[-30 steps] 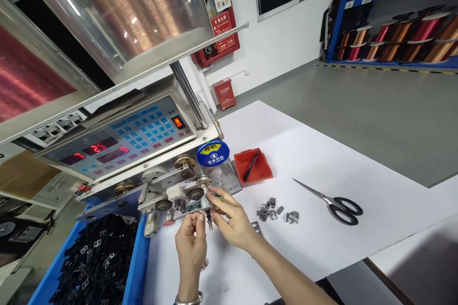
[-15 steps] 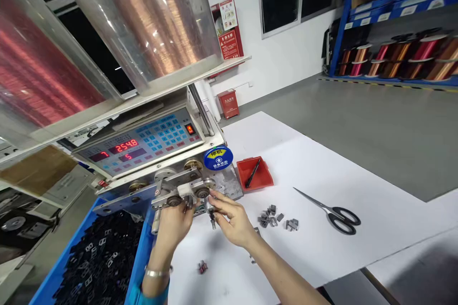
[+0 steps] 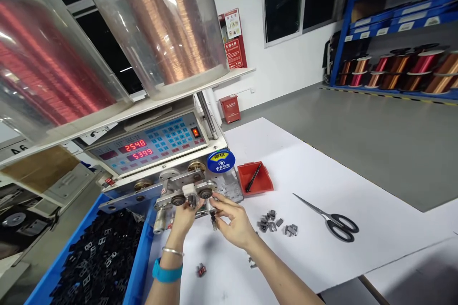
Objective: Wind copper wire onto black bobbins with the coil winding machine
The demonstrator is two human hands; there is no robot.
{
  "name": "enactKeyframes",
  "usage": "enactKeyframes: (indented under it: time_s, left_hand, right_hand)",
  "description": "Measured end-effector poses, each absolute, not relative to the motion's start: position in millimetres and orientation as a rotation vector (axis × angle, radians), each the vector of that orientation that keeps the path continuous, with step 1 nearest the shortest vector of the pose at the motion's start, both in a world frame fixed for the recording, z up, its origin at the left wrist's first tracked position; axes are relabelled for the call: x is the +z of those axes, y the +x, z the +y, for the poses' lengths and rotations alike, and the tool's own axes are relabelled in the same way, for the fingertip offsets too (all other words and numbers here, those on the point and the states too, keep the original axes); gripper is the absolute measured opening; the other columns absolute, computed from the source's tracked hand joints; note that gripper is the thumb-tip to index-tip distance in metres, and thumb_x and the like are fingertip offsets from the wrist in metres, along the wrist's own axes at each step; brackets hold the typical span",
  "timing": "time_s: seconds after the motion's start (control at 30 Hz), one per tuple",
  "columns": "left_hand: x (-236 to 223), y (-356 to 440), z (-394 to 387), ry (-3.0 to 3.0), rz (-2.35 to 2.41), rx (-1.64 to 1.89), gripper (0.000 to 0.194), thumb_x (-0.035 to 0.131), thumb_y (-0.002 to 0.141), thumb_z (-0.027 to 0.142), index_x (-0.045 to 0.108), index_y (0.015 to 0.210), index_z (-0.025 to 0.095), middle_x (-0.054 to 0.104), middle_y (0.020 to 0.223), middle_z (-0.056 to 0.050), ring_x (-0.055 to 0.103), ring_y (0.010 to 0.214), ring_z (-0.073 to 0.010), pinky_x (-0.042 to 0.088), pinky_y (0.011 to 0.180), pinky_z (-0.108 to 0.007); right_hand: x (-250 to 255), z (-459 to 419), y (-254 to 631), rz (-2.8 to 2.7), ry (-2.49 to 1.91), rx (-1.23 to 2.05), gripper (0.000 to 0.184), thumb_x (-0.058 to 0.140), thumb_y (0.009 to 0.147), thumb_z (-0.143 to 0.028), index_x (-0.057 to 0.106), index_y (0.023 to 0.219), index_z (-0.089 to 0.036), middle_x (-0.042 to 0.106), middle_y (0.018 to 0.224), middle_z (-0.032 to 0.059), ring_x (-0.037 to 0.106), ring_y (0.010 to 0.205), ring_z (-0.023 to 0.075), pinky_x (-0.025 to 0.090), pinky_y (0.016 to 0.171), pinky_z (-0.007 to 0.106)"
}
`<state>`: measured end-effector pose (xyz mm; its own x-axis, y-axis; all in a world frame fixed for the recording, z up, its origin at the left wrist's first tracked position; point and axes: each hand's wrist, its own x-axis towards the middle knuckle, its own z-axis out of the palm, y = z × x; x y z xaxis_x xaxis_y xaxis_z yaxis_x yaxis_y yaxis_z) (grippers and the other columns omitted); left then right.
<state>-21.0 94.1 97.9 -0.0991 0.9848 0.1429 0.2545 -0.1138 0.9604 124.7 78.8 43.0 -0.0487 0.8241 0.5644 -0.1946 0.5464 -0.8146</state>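
My left hand [image 3: 184, 219] reaches up under the metal head of a coil winding machine [image 3: 188, 190]. Its fingertips are bent together and partly hidden there, so what they pinch cannot be made out. At the right end of that head, my right hand [image 3: 234, 223] has its thumb and fingers closed about a short metal spindle [image 3: 209, 206], which points down. A small black piece with a metal tip [image 3: 213, 220] sits at the spindle's lower end. On the white table below lies a small wound coil [image 3: 201, 270] with reddish wire.
A blue bin [image 3: 138, 267] of black plastic parts stands left. Small grey parts [image 3: 268, 221], scissors [image 3: 339, 224] and a red tray [image 3: 255, 186] with a black pen [image 3: 253, 178] lie right. Covered wire spools [image 3: 168, 24] stand above the control panel [image 3: 150, 145].
The view has shifted slightly, and more of my left forearm with its blue band shows. The panel's lower reading went from 5 to 5399, and its left display went dark. Both hands stay at the head.
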Motion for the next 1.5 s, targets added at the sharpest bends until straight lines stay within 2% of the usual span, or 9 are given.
enactKeyframes:
  time_s: [0.23,0.4,0.5,0.67,0.87,1.07,1.23,1.4,1.5]
  left_hand:
    - [86,-28,63,1.575,1.418,1.233,0.034,0.068,0.067,0.044,0.053,0.053,0.017,0.032,0.046,0.008,0.026,0.046,-0.0072,0.023,0.046,-0.022]
    - [95,-19,87,1.422,1.373,1.266,0.045,0.072,0.055,0.053,0.043,0.046,0.019,0.033,0.045,0.007,0.030,0.047,-0.0081,0.029,0.047,-0.023]
    - [85,-19,79,1.422,1.328,1.222,0.047,0.068,0.057,0.058,0.042,0.047,0.019,0.031,0.044,0.007,0.026,0.044,-0.0073,0.024,0.043,-0.022]
    - [90,-29,70,1.546,1.435,1.269,0.031,0.071,0.065,0.043,0.058,0.056,0.016,0.041,0.046,0.006,0.033,0.046,-0.0078,0.027,0.046,-0.022]
    - [82,-24,84,1.454,1.384,1.270,0.044,0.067,0.060,0.054,0.045,0.048,0.019,0.035,0.045,0.006,0.030,0.044,-0.0077,0.027,0.043,-0.022]
    - [92,-27,71,1.585,1.543,1.336,0.032,0.072,0.062,0.046,0.058,0.056,0.017,0.037,0.043,0.007,0.031,0.044,-0.0082,0.027,0.045,-0.022]
    - [88,-18,84,1.482,1.505,1.320,0.044,0.067,0.056,0.057,0.047,0.045,0.019,0.039,0.043,0.005,0.035,0.042,-0.0095,0.031,0.043,-0.024]
    - [90,-23,63,1.653,1.604,1.355,0.031,0.069,0.064,0.044,0.058,0.053,0.017,0.033,0.041,0.008,0.030,0.042,-0.0083,0.025,0.045,-0.022]
    - [106,-23,79,1.549,1.594,1.346,0.033,0.075,0.054,0.041,0.054,0.045,0.018,0.038,0.039,0.005,0.037,0.045,-0.0107,0.030,0.047,-0.024]
  right_hand:
    - [43,79,125,-1.376,-0.573,0.925,0.052,0.055,0.070,-0.005,0.066,0.116,-0.027,0.056,0.134,0.0079,0.068,0.097,0.0213,0.063,0.073,0.031]
    - [44,79,126,-1.377,-0.584,0.888,0.054,0.055,0.069,-0.004,0.065,0.118,-0.025,0.056,0.133,0.0083,0.066,0.104,0.0218,0.063,0.075,0.030]
    - [45,78,126,-1.383,-0.577,0.903,0.054,0.054,0.069,-0.004,0.065,0.117,-0.026,0.057,0.133,0.0080,0.067,0.102,0.0215,0.063,0.075,0.030]
    - [42,79,125,-1.368,-0.570,0.938,0.052,0.056,0.070,-0.006,0.064,0.118,-0.026,0.054,0.136,0.0079,0.068,0.099,0.0211,0.063,0.074,0.031]
    - [43,79,124,-1.378,-0.570,0.917,0.053,0.056,0.070,-0.006,0.064,0.119,-0.025,0.055,0.135,0.0087,0.069,0.095,0.0194,0.063,0.074,0.030]
    - [44,79,124,-1.377,-0.553,0.889,0.054,0.054,0.069,-0.004,0.064,0.118,-0.024,0.055,0.135,0.0081,0.069,0.095,0.0189,0.063,0.074,0.029]
    - [44,79,124,-1.365,-0.567,0.889,0.053,0.055,0.069,-0.005,0.064,0.118,-0.024,0.055,0.135,0.0079,0.068,0.099,0.0203,0.063,0.075,0.030]
    - [47,77,125,-1.387,-0.552,0.892,0.055,0.053,0.068,-0.003,0.064,0.118,-0.025,0.056,0.134,0.0078,0.068,0.097,0.0199,0.063,0.075,0.029]
    - [45,77,124,-1.360,-0.566,0.896,0.054,0.055,0.070,-0.005,0.064,0.119,-0.026,0.055,0.135,0.0072,0.067,0.101,0.0204,0.063,0.075,0.030]
